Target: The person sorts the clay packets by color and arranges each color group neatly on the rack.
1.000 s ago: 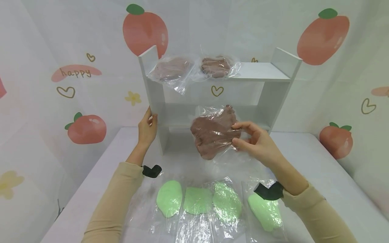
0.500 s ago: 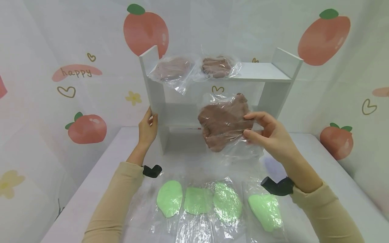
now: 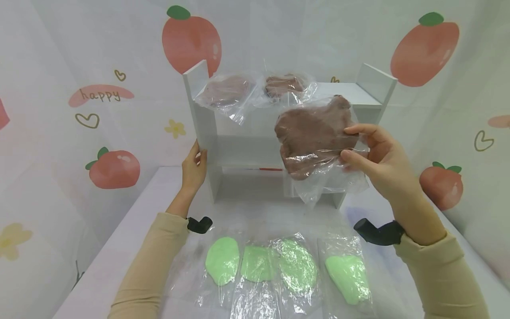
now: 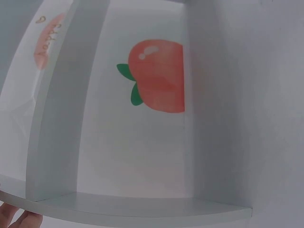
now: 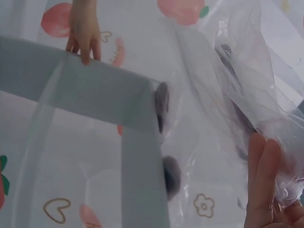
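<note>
My right hand (image 3: 392,166) pinches a clear plastic bag with a flat brown slab (image 3: 314,133) in it, between thumb and fingers at its right edge. The bag hangs in front of the right half of a white shelf (image 3: 243,150), just below the top board. In the right wrist view the fingers (image 5: 263,175) and the bag's clear film (image 5: 251,61) show. My left hand (image 3: 194,170) holds the shelf's left side panel by its edge. Two more bagged brown lumps, a left one (image 3: 227,90) and a middle one (image 3: 284,85), lie on the top board.
Several clear bags with flat green pieces (image 3: 222,260) lie in a row on the white table (image 3: 119,248) in front of the shelf. A thin red object (image 3: 271,169) shows behind the lower shelf board. A fruit-patterned curtain (image 3: 131,40) hangs behind and at both sides.
My right hand has raised the bagged brown slab and carried it to the right, from the shelf's lower middle toward its top right. My left hand stays on the side panel.
</note>
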`<state>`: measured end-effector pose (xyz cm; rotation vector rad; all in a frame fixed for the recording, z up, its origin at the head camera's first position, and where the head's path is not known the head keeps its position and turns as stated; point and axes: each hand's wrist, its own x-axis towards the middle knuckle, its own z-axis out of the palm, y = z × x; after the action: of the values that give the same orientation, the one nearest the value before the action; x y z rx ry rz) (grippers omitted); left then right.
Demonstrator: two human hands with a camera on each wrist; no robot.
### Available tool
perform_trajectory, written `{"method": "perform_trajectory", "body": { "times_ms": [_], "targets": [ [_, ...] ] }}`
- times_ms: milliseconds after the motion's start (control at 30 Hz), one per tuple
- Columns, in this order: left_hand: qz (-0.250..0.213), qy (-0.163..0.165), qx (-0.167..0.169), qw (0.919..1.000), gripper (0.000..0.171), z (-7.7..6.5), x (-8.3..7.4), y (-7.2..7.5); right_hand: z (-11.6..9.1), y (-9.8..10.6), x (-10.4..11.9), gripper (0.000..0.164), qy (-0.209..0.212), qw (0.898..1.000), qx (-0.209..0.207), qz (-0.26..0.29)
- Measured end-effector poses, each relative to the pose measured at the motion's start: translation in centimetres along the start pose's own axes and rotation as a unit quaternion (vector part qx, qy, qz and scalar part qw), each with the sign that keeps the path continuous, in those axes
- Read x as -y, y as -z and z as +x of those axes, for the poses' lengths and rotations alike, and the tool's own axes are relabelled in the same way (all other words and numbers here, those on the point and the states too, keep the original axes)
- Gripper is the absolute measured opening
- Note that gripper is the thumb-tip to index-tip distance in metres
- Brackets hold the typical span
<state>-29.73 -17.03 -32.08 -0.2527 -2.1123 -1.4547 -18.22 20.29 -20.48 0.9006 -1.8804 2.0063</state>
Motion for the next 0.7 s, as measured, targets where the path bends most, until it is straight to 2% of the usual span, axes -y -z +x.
{"method": "perform_trajectory", "body": {
  "times_ms": [300,667,700],
  "targets": [
    [0.000,-0.007,-0.006,1.0000,0.047,0.0,0.1,0.0,1.8,1.2,1.2,0.041,0.026,0.996,-0.029,0.086],
    [0.002,-0.004,0.003,1.0000,0.047,0.0,0.2,0.1,4.7,2.9,1.4,0.036,0.020,0.990,-0.060,0.126],
    [-0.001,0.000,0.004,1.0000,0.047,-0.2,-0.3,0.2,4.9,3.0,1.4,0.036,0.016,0.990,-0.065,0.128]
  ]
}}
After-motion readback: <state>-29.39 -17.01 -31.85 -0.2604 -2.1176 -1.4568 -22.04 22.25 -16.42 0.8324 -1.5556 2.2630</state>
